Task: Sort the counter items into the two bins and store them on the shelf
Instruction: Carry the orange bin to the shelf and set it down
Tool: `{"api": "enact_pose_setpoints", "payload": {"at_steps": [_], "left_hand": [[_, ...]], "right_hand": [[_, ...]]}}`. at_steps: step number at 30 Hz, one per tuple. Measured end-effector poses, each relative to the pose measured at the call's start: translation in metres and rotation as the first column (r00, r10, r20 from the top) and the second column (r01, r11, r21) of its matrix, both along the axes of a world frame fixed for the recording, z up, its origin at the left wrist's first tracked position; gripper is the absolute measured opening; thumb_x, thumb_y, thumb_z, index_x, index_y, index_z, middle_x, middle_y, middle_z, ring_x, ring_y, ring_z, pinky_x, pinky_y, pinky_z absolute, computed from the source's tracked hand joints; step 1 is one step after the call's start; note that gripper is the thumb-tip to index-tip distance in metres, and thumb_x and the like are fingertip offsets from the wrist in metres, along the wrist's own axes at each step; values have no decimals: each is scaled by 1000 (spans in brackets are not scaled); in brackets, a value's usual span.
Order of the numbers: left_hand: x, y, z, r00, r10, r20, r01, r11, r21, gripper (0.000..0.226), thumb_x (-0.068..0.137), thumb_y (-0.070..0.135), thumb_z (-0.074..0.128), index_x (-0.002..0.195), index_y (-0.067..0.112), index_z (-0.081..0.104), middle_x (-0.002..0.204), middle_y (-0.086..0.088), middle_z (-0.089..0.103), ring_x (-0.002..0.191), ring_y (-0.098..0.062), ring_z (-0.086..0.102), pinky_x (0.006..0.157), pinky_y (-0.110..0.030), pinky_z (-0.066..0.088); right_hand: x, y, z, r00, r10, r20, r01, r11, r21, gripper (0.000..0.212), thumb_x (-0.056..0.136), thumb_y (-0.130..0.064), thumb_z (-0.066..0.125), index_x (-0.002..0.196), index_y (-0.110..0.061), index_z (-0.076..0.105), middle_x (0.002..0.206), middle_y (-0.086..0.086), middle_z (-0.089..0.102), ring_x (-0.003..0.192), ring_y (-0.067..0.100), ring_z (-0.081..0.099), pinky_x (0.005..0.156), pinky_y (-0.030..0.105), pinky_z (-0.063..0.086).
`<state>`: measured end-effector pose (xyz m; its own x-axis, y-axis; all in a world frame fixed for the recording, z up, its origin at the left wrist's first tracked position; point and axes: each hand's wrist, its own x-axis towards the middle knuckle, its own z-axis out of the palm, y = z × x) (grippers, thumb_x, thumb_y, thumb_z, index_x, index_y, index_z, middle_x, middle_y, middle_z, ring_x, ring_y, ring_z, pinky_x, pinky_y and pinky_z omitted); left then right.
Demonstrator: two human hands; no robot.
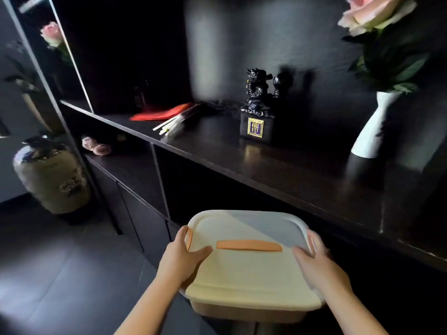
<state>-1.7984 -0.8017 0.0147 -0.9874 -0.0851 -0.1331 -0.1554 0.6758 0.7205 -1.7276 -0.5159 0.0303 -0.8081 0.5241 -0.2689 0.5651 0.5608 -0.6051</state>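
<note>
A cream plastic bin (244, 274) with its lid on and an orange handle on top hangs in front of me, below the edge of the dark shelf (278, 170). My left hand (183, 255) grips its left side at the orange clip, thumb lying on the lid. My right hand (314, 257) grips the right side the same way. What is inside the bin is hidden by the lid.
On the shelf stand a black dragon figurine (257, 107), a white vase (373, 124) with a pink rose, a red folder (162, 113) and white sticks (173, 124). A lower shelf (135, 163) at left holds pink coils (96, 146). A large grey jar (52, 177) stands on the floor.
</note>
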Motion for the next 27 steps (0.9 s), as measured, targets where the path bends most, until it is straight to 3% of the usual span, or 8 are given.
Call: {"api": "enact_pose_setpoints", "payload": {"at_steps": [4, 7, 12, 15, 18, 21, 23, 27], "left_hand": [[-63, -1, -11, 988, -142, 58, 143, 989, -25, 90, 75, 53, 71, 147, 35, 20, 134, -7, 50, 106, -25, 57, 83, -35, 50], [-102, 0, -19, 975, -203, 90, 205, 979, -13, 87, 76, 50, 71, 147, 35, 21, 133, -7, 52, 106, -25, 58, 84, -36, 50], [-161, 9, -23, 954, -297, 46, 299, 954, -34, 82, 82, 47, 67, 149, 33, 21, 129, -11, 52, 110, -31, 56, 87, -39, 50], [-186, 17, -25, 936, -350, 33, 351, 933, -76, 81, 86, 36, 65, 151, 28, 17, 130, -16, 51, 117, -35, 51, 93, -41, 47], [-197, 19, -29, 920, -390, 32, 391, 913, -116, 77, 89, 29, 60, 152, 27, 16, 129, -21, 48, 119, -38, 46, 92, -41, 45], [-195, 20, -29, 916, -401, -23, 385, 891, -241, 72, 89, 37, 57, 150, 24, 21, 129, -20, 44, 119, -38, 40, 89, -43, 42], [-186, 19, -30, 890, -441, -116, 368, 844, -390, 65, 87, 35, 59, 145, 19, 34, 132, -18, 44, 117, -38, 39, 88, -44, 41], [-150, 12, -45, 695, -564, -446, 360, 810, -462, 33, 82, 36, 53, 105, 15, 65, 108, -11, 60, 100, -36, 53, 87, -45, 41]], "right_hand": [[-13, -27, -30, 991, -132, 15, 132, 991, 12, 66, 85, -65, 42, 143, -52, 15, 99, 3, 66, 89, 28, 66, 69, 30, 47], [-32, -39, -43, 974, -226, -10, 226, 974, 0, 70, 82, -70, 43, 142, -54, 12, 117, 2, 66, 96, 28, 66, 70, 29, 47], [-70, -55, -42, 932, -358, 62, 361, 931, -50, 64, 87, -71, 33, 142, -57, 2, 149, 1, 38, 108, 28, 62, 75, 31, 43], [-82, -59, -44, 901, -432, 48, 435, 897, -84, 61, 89, -69, 31, 141, -58, 0, 156, 0, 25, 122, 26, 53, 81, 33, 41], [-86, -67, -46, 880, -471, 55, 473, 880, -47, 61, 89, -69, 29, 141, -58, 0, 158, 0, 22, 127, 24, 50, 77, 32, 39], [-86, -72, -41, 876, -479, 47, 475, 876, 77, 59, 90, -66, 29, 143, -57, 4, 158, 2, 19, 138, 23, 35, 93, 35, 41], [-82, -80, -36, 901, -430, 52, 402, 876, 268, 56, 93, -59, 28, 145, -52, 10, 158, 1, 13, 144, 24, 18, 107, 40, 31], [-71, -120, -42, 969, -245, -17, 215, 815, 538, 46, 94, -46, 29, 139, -43, 39, 151, -8, 32, 133, 20, 35, 106, 42, 30]]}}
